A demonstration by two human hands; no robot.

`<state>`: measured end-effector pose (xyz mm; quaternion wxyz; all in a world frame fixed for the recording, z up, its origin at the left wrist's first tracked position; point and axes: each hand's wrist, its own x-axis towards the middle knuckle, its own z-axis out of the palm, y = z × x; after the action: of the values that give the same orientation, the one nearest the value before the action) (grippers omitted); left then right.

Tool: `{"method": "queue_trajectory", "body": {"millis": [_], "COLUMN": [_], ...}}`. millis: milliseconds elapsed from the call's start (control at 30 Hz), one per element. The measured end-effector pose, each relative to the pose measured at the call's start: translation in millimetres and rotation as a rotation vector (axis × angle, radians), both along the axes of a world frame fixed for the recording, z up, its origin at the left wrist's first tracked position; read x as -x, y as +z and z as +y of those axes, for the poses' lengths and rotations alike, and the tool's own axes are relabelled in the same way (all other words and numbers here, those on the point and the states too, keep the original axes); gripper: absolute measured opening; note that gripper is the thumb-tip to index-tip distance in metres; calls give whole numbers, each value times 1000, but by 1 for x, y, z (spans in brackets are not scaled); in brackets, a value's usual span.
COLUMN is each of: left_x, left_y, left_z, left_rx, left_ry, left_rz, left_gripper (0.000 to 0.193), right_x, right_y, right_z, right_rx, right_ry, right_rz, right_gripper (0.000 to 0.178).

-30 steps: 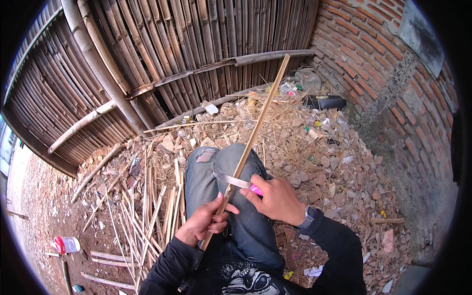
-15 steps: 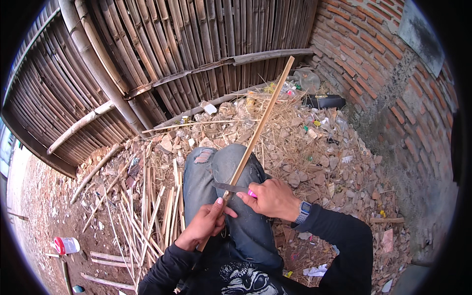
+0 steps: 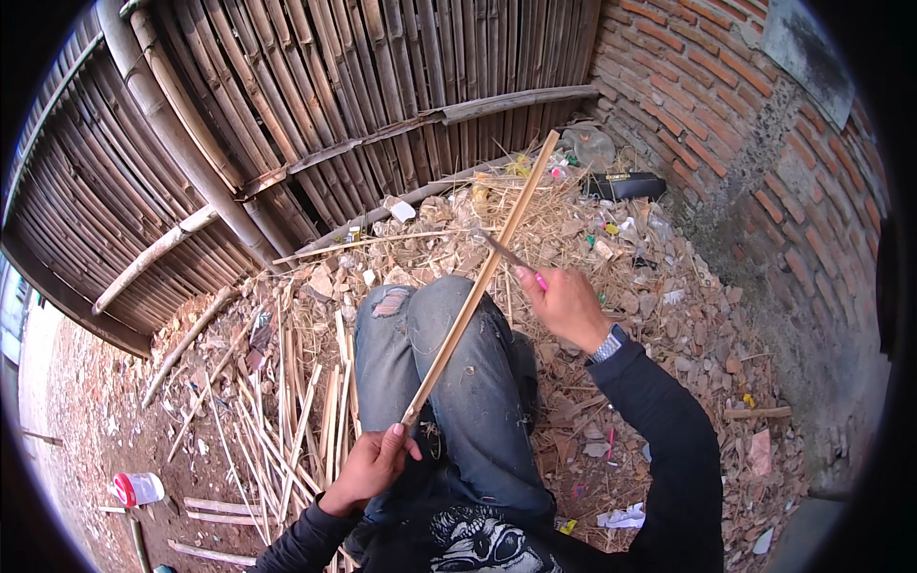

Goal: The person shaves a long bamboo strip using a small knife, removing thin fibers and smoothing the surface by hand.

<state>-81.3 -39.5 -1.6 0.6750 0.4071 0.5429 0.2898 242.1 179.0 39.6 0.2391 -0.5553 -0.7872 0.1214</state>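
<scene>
A long pale bamboo strip [image 3: 468, 304] slants up and away across my jeans [image 3: 458, 372]. My left hand [image 3: 375, 462] is closed round its near end, thumb on top. In my right hand [image 3: 567, 304] is a knife [image 3: 509, 252] with a pink handle, mostly hidden by the fingers. Its dark blade lies across the strip, in the upper half of its length. The strip's far end sticks out beyond the blade over the littered ground.
Several split bamboo strips [image 3: 287, 430] lie at my left. A red-and-white tub [image 3: 138, 489] rests farther left. Ahead stands a bamboo wall [image 3: 363, 76], with a brick wall [image 3: 707, 95] at the right. A black case [image 3: 625, 186] sits near their corner among rubble.
My right hand has moved the knife up and away along the strip, from near my left hand. My left hand and the strip have shifted slightly toward me and to the left.
</scene>
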Motion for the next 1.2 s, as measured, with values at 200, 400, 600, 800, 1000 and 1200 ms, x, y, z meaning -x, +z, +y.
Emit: {"method": "queue_trajectory", "body": {"millis": [200,400,600,800,1000,1200], "left_x": [13,48,56,14,11,20], "left_y": [-7,-33,-15,9,10,12], "left_z": [-18,-36,-26,-18,-21,-31], "left_rx": [-81,-372,-271,-219,-126,-189], "left_ry": [-26,-68,-56,-30,15,4], "left_rz": [112,366,341,350,303,288], "left_gripper": [62,56,60,65,64,62], "right_x": [8,36,50,63,60,31], "right_y": [-4,-9,-8,-9,6,6], "right_z": [-30,-65,-60,-68,-50,-2], "right_rx": [22,-40,-241,-215,-188,-198], "right_ry": [183,355,304,341,214,72], "right_rz": [-15,-181,-137,-198,-192,-192], "right_gripper": [60,59,59,58,56,59]}}
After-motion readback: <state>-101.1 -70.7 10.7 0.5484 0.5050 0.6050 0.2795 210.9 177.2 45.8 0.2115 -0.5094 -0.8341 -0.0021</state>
